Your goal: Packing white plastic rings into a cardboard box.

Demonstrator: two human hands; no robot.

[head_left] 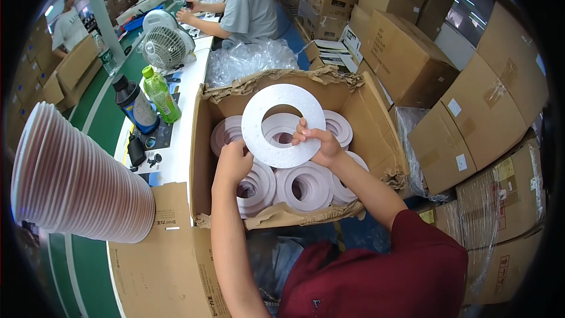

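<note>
The white ring (252, 128) is up in the air, over the big brown box (384, 141). The right hand (321, 143) is clamped on the ring's right side, with fingers curled at the hole. The left hand (234, 162) is at the ring's low left edge. Its fingertips are partly hidden, so I cannot tell if they pinch the ring or just touch it.

To do this part well, hold the ring gently by its edges. It looks thin, so a hard squeeze might bend it. Use both hands, one on each side, so it does not tip. Look at the flat top and feel round the edge with care. Keep it clear of the torn box edge (282, 219), which could catch it. Try not to bump the ring piles (321, 191) below. Keep elbows away from the tall stack (82, 176) on the left, since it leans and might fall.
</note>
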